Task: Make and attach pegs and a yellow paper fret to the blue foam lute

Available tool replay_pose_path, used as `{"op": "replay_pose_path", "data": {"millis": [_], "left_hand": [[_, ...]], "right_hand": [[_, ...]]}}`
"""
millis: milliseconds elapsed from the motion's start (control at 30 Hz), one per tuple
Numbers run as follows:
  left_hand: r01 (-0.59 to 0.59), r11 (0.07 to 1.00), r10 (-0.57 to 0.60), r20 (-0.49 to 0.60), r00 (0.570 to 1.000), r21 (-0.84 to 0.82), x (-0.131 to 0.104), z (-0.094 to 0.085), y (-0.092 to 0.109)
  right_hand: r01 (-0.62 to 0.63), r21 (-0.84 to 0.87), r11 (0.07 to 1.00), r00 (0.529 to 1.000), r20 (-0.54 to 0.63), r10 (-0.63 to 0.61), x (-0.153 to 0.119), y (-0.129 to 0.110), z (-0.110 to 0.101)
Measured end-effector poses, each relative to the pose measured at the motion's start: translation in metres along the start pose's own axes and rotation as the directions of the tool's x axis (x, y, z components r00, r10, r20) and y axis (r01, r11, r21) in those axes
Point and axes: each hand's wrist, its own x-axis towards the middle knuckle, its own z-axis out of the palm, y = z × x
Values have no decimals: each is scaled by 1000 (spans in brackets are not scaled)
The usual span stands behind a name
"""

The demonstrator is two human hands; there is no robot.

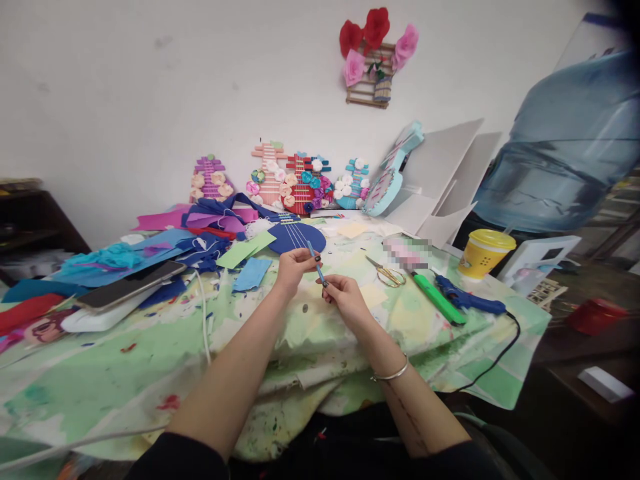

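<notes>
Between my two hands, above the table's middle, is a thin blue strip (319, 269), held at a slant. My left hand (294, 270) pinches its upper part between thumb and fingers. Its lower end sits in the closed fingertips of my right hand (346, 301). Just beyond lies a dark blue, round-bodied lute-shaped craft piece (285, 241) with white strings. Left of my left hand are a small light-blue piece (251, 274) and light-green sheets (245, 249). Gold-handled scissors (390, 275) rest to the right of my hands.
A green utility knife (437, 299) and a blue glue gun (470, 297) with a black cord lie at right, near a yellow cup (485, 255). A phone (133, 285) and coloured sheets cover the left side. Decorated lute-shaped crafts (300, 190) stand along the wall. A white cable (204, 313) crosses the cloth.
</notes>
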Motion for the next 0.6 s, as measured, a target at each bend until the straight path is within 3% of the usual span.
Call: {"op": "replay_pose_path", "data": {"millis": [600], "left_hand": [[-10, 995, -4, -146, 989, -95, 7, -6, -4]], "right_hand": [[-57, 41, 998, 998, -21, 58, -1, -2, 0]]}}
